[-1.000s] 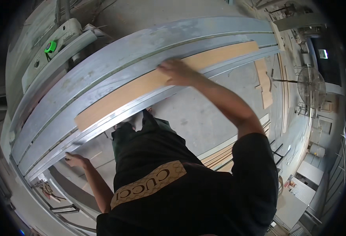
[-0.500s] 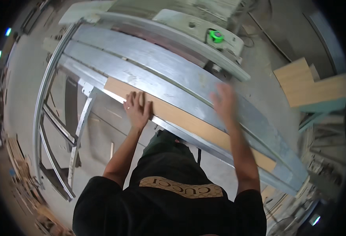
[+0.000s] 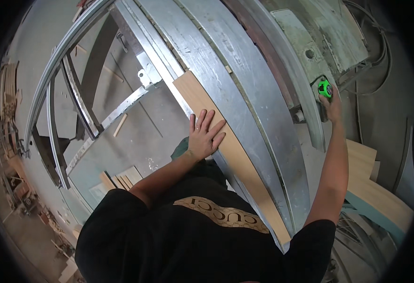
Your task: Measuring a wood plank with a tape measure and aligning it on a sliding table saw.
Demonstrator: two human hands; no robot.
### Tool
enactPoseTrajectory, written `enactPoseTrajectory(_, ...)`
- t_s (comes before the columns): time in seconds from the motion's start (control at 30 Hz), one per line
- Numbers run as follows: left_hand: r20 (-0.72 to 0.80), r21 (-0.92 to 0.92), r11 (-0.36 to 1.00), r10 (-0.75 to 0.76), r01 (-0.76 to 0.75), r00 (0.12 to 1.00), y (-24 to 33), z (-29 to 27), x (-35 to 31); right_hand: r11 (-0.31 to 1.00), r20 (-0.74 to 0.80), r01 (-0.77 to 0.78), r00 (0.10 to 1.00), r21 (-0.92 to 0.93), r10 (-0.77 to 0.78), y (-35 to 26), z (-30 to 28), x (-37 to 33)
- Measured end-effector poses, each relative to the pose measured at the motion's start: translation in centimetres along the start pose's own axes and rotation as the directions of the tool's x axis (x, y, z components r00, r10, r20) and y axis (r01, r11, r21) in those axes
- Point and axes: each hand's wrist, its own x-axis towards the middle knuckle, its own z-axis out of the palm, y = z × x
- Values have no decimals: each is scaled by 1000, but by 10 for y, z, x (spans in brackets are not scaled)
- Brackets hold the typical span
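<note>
A long, grooved, silver-grey metal table [image 3: 248, 70] bears a narrow, light-brown wooden board [image 3: 241, 158] along the edge nearest the person. The left hand [image 3: 203, 138] lies on the board, fingers spread, grasping nothing. The right hand [image 3: 332, 107] touches a small, bright-green-and-black tape measure [image 3: 325, 87]; whether its grip has closed, I cannot tell.

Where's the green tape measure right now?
Head view, upper right: the green tape measure is held by the right hand, beside the pale machine plate, right of the metal table.
</note>
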Motion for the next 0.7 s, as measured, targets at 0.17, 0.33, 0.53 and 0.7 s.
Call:
enactPoseTrajectory(0.17,-6,16,999,30,-30,1000,-1,7,2,989,-73,-148,986,21,149,-11,-8,6)
enactPoseTrajectory(0.33,4,30,999,41,-41,999,0,7,14,949,-374,-86,905,304,202,-16,-26,-65)
enactPoseTrajectory(0.53,-246,-232,968,39,-98,969,70,-37,10,439,-164,122,985,890,59,-141,8,-233)
enactPoseTrajectory(0.7,478,-730,584,65,355,876,210,-50,-34,497,-175,150,985,855,3,-166,53,-400)
